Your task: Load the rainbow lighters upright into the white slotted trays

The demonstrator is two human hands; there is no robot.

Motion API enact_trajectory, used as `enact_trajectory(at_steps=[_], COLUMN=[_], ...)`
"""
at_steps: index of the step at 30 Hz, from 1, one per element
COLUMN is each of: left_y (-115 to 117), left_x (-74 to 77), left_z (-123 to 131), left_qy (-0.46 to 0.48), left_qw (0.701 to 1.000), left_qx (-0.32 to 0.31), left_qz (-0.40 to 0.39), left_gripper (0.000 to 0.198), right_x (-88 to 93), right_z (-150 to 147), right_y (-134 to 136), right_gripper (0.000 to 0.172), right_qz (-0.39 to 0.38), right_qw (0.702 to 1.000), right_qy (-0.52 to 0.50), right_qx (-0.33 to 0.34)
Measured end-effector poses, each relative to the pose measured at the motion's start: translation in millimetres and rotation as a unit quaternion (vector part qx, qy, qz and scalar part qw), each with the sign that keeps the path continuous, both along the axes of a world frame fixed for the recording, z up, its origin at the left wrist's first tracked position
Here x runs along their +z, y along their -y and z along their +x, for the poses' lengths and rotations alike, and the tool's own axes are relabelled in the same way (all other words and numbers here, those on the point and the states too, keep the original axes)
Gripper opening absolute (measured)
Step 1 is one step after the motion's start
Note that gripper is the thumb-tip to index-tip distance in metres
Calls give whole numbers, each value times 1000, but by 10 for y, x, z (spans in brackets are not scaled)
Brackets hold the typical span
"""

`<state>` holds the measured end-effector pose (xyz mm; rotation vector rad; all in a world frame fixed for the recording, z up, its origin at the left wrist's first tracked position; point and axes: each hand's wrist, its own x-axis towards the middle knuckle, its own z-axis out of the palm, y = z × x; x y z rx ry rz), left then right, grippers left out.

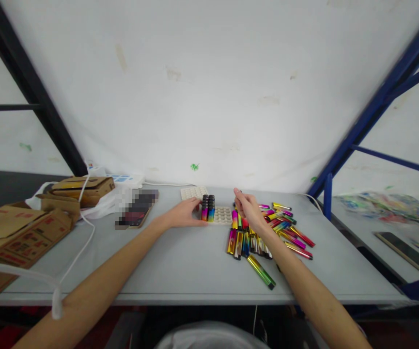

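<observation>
Upright metallic lighters [208, 208] with black tops stand at the left end of a pale perforated tray [224, 216], center of the frame. The left hand [183, 214] lies beside them, its grip wide, thumb below and fingers above; contact cannot be told. The right hand [248, 207], right of the tray, is raised with its grip narrow, fingers curled; whether it holds anything cannot be told. Loose lighters [261, 272] cover the surface [180, 266] at right of center. Both forearms enter from the lower corners.
</observation>
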<state>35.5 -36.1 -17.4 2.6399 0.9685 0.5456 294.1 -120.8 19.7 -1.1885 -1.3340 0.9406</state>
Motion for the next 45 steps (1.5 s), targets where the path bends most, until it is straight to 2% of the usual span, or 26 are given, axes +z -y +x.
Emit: enact_trajectory(at_steps=[5,9,13,17,22,28,38,45], left_y=[2,17,17,13,25,19,13,-1], left_x=[9,28,29,30,49,44,35,12], left_z=[4,6,7,9,13,7,8,-1], left_qy=[-3,-2,-9,-11,-6,0,-5,-1], left_qw=[1000,1000,1000,1000,1000,1000,1000,1000], left_qx=[-1,0,3,-3,-3,-2,1,4], left_qz=[-11,-16,-12,-12,-18,-16,-15,-11], left_gripper=[67,67,67,66,64,65,67,65], right_x=[-83,-87,-94,-107,-116,-124,-125,-114], right_z=[6,-5,-54,-96,-104,-117,-114,-110], right_y=[15,44,69,87,92,98,81,83], right_gripper=[64,55,44,39,41,52,37,49], right_qz=[37,56,69,80,91,90,79,99], right_qw=[997,991,986,977,970,968,973,965], right_qy=[71,117,150,190,223,231,213,242], right_qx=[-6,-6,-35,-45,-39,-34,-48,-34])
